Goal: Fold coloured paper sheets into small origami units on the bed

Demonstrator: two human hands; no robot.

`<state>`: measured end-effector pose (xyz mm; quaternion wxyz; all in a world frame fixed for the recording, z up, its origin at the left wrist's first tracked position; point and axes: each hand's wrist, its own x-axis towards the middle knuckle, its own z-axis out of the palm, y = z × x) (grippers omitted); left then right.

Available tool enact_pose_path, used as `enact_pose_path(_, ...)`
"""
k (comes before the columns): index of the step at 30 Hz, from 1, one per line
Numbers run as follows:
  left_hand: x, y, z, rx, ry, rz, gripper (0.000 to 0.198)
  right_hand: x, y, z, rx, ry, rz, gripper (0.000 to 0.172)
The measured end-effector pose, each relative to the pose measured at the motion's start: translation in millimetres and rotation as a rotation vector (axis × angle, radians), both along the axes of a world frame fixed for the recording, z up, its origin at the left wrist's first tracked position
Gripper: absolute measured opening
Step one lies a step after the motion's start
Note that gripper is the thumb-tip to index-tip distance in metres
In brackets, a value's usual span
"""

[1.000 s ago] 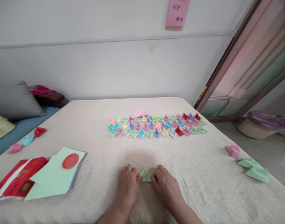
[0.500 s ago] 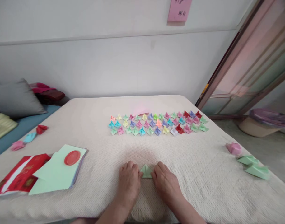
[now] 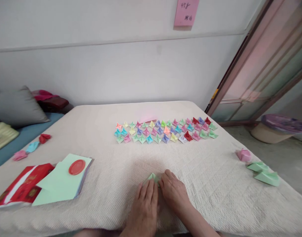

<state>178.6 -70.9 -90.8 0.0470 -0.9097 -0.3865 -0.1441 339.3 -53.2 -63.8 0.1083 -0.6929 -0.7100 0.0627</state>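
Over to the right has slid the left hand [image 3: 144, 205]: a second ago it was beside the small green paper [image 3: 153, 177], and now it lies on it. One big pale cloth [image 3: 111, 171] spreads under the fingers. Far to their left I see one gray cushion [image 3: 17, 107]; far to their right, one bin [image 3: 272, 133]. Nearer, on the fingers' left, are one pile of green sheets [image 3: 62, 186] and one red packet [image 3: 22, 184]. Left fingers are flat and straight. Fingers of the right hand [image 3: 174, 191] curl at the paper's right side; I can't tell if they pinch. Right of the fingers are two green shapes [image 3: 267, 177] and one pink shape [image 3: 244, 155]. Left of them, one red disc [image 3: 77, 167] sits on the pile, and three folds [image 3: 44, 138] lie farther off. Past the fingertips are three rows of tiny folded papers [image 3: 149, 139], too many to count. One small green paper pokes out ahead of the left fingers.
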Motion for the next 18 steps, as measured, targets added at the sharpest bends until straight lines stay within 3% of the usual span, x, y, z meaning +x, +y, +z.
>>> enact_pose_path(2,-2,-10,-8.6,-0.036,0.024,-0.069,0.067,0,0,-0.9,0.000,0.002,0.001,0.018)
enact_pose_path(6,-1,-12,-11.1,-0.190,0.068,-0.032,0.099,0,1,-2.0,-0.001,0.004,0.004,0.019)
enact_pose_path(18,8,-8,-0.7,-0.310,0.149,0.025,0.104,1,-1,-3.9,0.017,-0.020,0.009,0.018)
